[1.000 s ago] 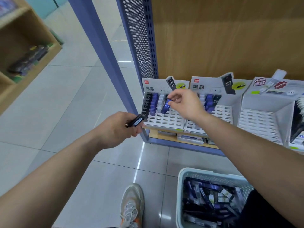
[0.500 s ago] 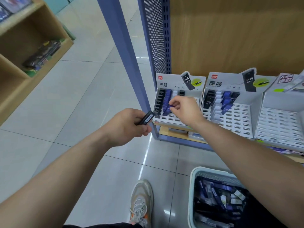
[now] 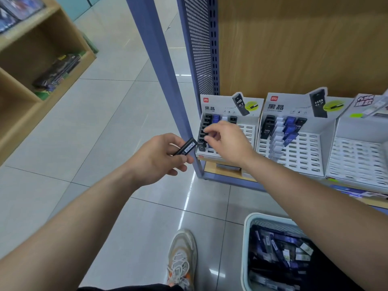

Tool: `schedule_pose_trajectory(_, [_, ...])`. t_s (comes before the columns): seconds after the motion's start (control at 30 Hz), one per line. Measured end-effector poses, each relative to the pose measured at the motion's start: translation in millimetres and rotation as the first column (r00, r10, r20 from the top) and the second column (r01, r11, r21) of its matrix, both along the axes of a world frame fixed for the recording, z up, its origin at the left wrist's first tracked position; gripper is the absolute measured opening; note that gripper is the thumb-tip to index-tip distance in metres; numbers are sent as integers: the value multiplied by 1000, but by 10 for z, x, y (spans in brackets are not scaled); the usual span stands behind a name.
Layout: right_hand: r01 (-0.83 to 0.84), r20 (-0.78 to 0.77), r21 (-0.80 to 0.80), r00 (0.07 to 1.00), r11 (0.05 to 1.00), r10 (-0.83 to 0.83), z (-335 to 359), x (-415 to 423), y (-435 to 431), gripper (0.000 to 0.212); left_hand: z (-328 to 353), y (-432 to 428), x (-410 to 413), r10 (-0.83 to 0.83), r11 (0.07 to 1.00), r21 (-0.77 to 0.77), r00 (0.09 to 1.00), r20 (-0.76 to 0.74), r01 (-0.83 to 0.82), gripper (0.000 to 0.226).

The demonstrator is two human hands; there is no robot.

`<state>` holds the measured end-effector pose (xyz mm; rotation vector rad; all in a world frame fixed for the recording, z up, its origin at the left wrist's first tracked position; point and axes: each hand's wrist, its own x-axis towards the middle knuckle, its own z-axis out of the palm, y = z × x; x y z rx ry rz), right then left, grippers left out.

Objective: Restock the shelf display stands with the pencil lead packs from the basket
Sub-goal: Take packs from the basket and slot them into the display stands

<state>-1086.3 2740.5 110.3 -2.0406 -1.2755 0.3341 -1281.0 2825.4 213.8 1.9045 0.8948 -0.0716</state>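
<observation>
Left hand (image 3: 159, 159) pinches one black lead pack (image 3: 185, 147) between thumb and curled fingers, barcode side up, held just left of the leftmost display stand (image 3: 222, 106) and not yet in it. Right hand (image 3: 227, 141) is down on that stand's slot grid, fingers (image 3: 210, 131) curled at the black column (image 3: 207, 118); can't tell if anything is pinched under them. Step looks like seating packs slot by slot. To do it well, probably: clear the right hand off the grid first, or pass the pack to it, since both hands crowd the same corner beside the blue upright (image 3: 159, 59). Match colour, so black goes in the black column at the next free slot. Push straight in, same tilt as its neighbours, HB label facing out. Second stand (image 3: 302, 152) is part filled, third stand (image 3: 357, 158) shows bare slots, basket (image 3: 247, 225) by the feet holds plenty more packs (image 3: 279, 246), so a lot remains.
</observation>
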Motion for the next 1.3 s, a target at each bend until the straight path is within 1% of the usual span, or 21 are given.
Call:
schedule_pose_trajectory(0.03, [-1,-132,83,991,997,12,125,-45,-46,16,5,-1,6,0,1000,4,1000,6,0,11])
schedule_pose_trajectory(0.07, [-10,-284,147,957,989,51,256,-98,-102,15,12,-2,18,-2,1000,13,1000,13,2,11])
schedule_pose_trajectory(0.1, [-26,-421,182,901,983,101,380,-154,-161,17,19,-6,30,-7,1000,22,1000,17,6,11])
schedule_pose_trajectory(0.13, [-54,-506,189,850,981,144,483,-203,-223,20,27,-14,47,-14,999,30,1000,20,13,11])
schedule_pose_trajectory(0.2, [-113,-545,168,817,979,188,614,-286,-329,24,43,-43,83,-35,998,51,999,24,34,11])
schedule_pose_trajectory(0.27, [-103,-573,165,800,981,181,671,-319,-382,23,56,-79,117,-54,996,72,998,35,52,10])
schedule_pose_trajectory(0.33, [-71,-615,175,771,982,165,691,-297,-412,19,67,-112,146,-58,995,79,996,69,52,12])
schedule_pose_trajectory(0.47, [-71,-668,201,720,977,190,688,-170,-511,6,86,-148,208,-38,995,96,991,130,26,17])
schedule_pose_trajectory(0.57, [-70,-676,191,714,979,183,697,-83,-587,16,94,-158,251,-19,995,100,985,172,2,16])
schedule_pose_trajectory(0.63, [-103,-657,172,729,980,192,713,-44,-637,16,96,-179,284,-10,994,107,981,194,-11,17])
schedule_pose_trajectory(0.73, [-151,-606,141,769,978,206,735,-37,-713,12,97,-219,330,21,997,65,971,239,-37,22])
schedule_pose_trajectory(0.87, [-143,-582,177,783,974,220,735,-60,-770,16,78,-259,396,34,998,48,966,255,-48,31])
schedule_pose_trajectory(0.9, [-145,-597,194,767,970,234,736,-58,-776,21,70,-269,416,39,998,37,964,262,-50,33])
schedule_pose_trajectory(0.97, [-168,-635,221,723,961,272,736,-14,-789,44,53,-281,449,44,998,24,962,271,-52,36])
schedule_pose_trajectory(1.0, [-174,-642,225,714,959,280,735,29,-793,55,43,-280,457,39,998,30,964,264,-49,37])
schedule_pose_trajectory(1.03, [-169,-636,218,722,961,271,723,87,-796,60,36,-274,455,25,998,53,970,242,-39,39])
schedule_pose_trajectory(1.1, [-114,-596,172,779,978,196,662,223,-781,54,20,-245,428,-30,990,144,986,167,6,41])
schedule_pose_trajectory(1.17, [-9,-544,121,836,993,74,545,340,-756,41,10,-215,387,-99,966,246,992,76,77,41])
schedule_pose_trajectory(1.23, [87,-489,92,871,992,-31,402,426,-715,28,4,-186,349,-153,934,324,988,-7,147,38])
schedule_pose_trajectory(1.3, [145,-432,78,897,986,-98,259,487,-662,20,3,-157,310,-186,904,377,980,-74,200,34])
